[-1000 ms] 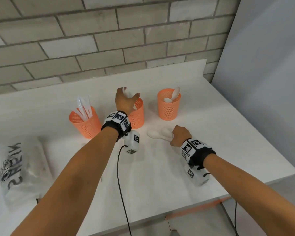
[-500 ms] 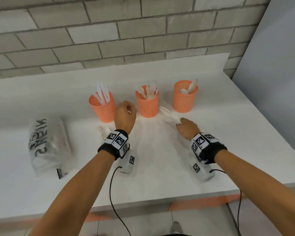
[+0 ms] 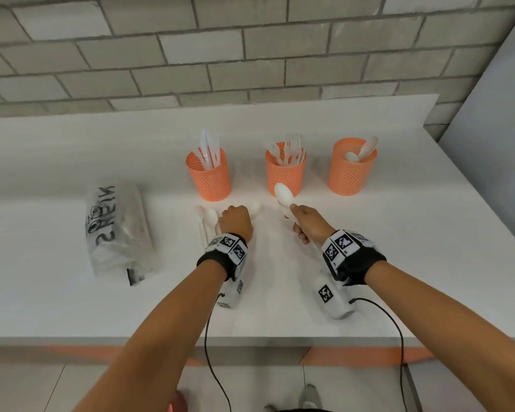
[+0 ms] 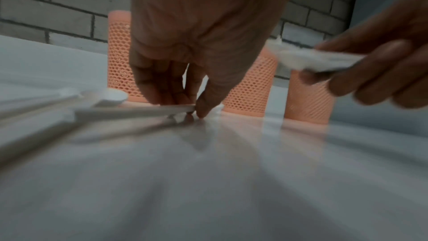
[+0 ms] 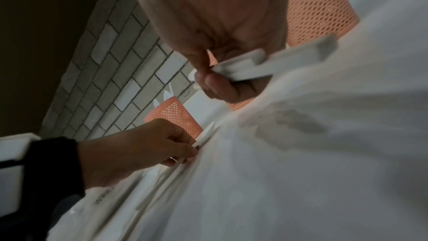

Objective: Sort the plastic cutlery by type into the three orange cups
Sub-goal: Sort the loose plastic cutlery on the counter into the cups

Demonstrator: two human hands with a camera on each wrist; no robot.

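Three orange mesh cups stand in a row: the left cup (image 3: 211, 181) holds knives, the middle cup (image 3: 285, 175) forks, the right cup (image 3: 351, 173) spoons. My right hand (image 3: 298, 217) grips white spoons (image 3: 283, 195) by their handles, bowl raised in front of the middle cup; two handle ends (image 5: 266, 65) show in the right wrist view. My left hand (image 4: 192, 111) is down on the table, its fingertips pinching the handle of a loose spoon (image 4: 139, 112). Other loose spoons (image 3: 210, 218) lie just left of that hand.
A crumpled printed plastic bag (image 3: 116, 233) lies on the white table (image 3: 399, 263) at the left. A brick wall (image 3: 250, 55) runs behind the cups and a grey panel (image 3: 494, 114) stands at the right. Cables hang from both wrists over the front edge.
My left hand has come back from the middle cup down to the loose spoons. My right hand has lifted spoons off the table and raised them toward the cups.
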